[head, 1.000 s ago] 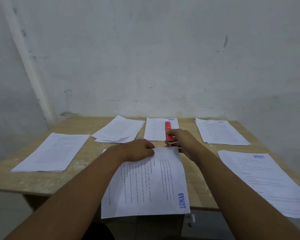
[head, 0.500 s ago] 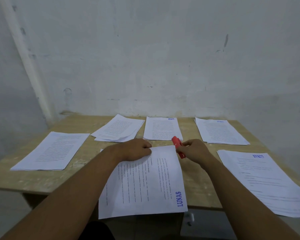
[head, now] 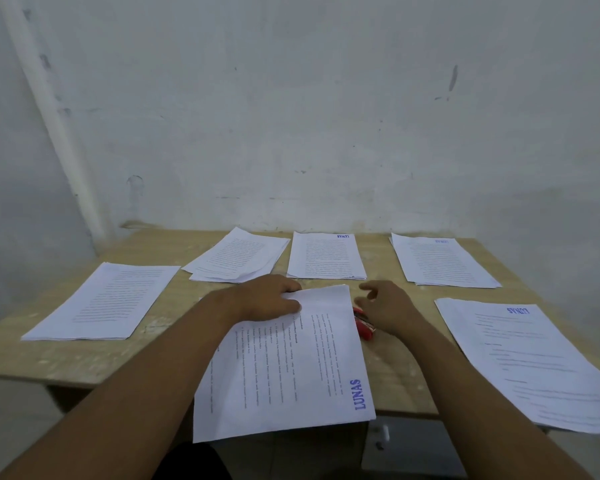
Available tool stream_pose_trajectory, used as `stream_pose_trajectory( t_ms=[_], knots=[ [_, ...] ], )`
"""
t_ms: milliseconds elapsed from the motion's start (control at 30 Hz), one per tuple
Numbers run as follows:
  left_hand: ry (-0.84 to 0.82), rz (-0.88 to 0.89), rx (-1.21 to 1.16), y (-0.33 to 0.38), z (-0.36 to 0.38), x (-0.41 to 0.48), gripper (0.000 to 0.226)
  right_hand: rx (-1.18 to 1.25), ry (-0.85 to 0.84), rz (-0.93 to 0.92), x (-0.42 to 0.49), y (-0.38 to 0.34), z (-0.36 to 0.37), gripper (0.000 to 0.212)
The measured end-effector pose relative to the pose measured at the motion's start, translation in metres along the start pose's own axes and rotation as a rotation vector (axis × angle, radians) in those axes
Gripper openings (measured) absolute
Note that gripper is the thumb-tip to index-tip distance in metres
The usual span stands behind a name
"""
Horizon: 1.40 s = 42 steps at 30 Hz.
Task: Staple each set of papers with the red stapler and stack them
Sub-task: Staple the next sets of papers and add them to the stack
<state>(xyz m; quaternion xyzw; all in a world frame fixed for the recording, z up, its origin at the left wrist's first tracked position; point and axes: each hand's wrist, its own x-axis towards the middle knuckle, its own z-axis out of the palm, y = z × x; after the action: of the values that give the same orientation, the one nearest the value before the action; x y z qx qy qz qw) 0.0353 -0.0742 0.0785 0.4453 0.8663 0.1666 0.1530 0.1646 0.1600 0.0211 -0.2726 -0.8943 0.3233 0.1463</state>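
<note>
A set of printed papers (head: 291, 368) stamped LUNAS lies in front of me and hangs over the table's near edge. My left hand (head: 267, 301) pinches its far left corner, thumb on top of the sheets. The red stapler (head: 363, 326) lies on the table just right of this set, partly hidden under my right hand (head: 385, 308). That hand hovers over the stapler with fingers spread and loose, holding nothing.
Five more paper sets lie on the wooden table (head: 84, 355): one at the left (head: 101, 301), a messy one at the back (head: 238, 256), two neat ones at the back (head: 326, 256) (head: 442, 261), and one at the right (head: 534, 362). A white wall stands right behind.
My right hand has brought the stapler down from the paper's far corner, laid it on the table right of the set and let go. My left hand kept its hold.
</note>
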Motion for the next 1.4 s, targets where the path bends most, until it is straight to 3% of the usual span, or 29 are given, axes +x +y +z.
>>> stream_pose_trajectory(
  t_ms=[100, 233, 367, 467, 633, 833, 1033, 1100, 1267, 1333, 1400],
  knots=[
    [0.011, 0.021, 0.020, -0.001, 0.000, -0.001, 0.032, 0.272, 0.023, -0.163, -0.007, -0.023, -0.012, 0.035],
    [0.165, 0.110, 0.007, -0.007, 0.001, 0.000, 0.025, 0.160, -0.047, -0.327, -0.018, -0.029, -0.009, 0.021],
    [0.336, 0.195, -0.031, -0.008, -0.002, -0.004, 0.017, 0.157, -0.018, -0.420, -0.026, -0.019, -0.001, 0.038],
    [0.412, 0.258, -0.076, -0.010, -0.004, -0.007, 0.008, 0.130, 0.015, -0.513, -0.034, -0.015, 0.006, 0.035],
    [0.460, 0.322, -0.069, -0.015, -0.002, -0.010, 0.012, 0.002, 0.048, -0.590, -0.041, -0.014, 0.016, 0.022],
    [0.479, 0.343, -0.069, -0.017, -0.003, -0.010, 0.010, -0.032, 0.059, -0.631, -0.038, -0.017, 0.017, 0.023],
    [0.523, 0.318, -0.254, -0.017, -0.006, -0.014, 0.013, 0.167, 0.165, -0.627, -0.036, -0.018, 0.013, 0.028],
    [0.586, 0.298, -0.386, -0.019, -0.011, -0.015, 0.011, 0.268, 0.215, -0.565, -0.033, -0.019, 0.008, 0.036],
    [0.665, 0.123, -0.737, -0.033, -0.029, -0.016, 0.020, 0.673, 0.154, -0.141, -0.030, -0.042, -0.005, 0.049],
    [0.706, 0.048, -0.855, -0.037, -0.034, -0.017, 0.024, 0.882, 0.049, 0.027, -0.031, -0.050, -0.002, 0.056],
    [0.749, -0.017, -0.919, -0.039, -0.037, -0.019, 0.029, 1.076, -0.132, 0.112, -0.029, -0.055, 0.012, 0.049]
  ],
)
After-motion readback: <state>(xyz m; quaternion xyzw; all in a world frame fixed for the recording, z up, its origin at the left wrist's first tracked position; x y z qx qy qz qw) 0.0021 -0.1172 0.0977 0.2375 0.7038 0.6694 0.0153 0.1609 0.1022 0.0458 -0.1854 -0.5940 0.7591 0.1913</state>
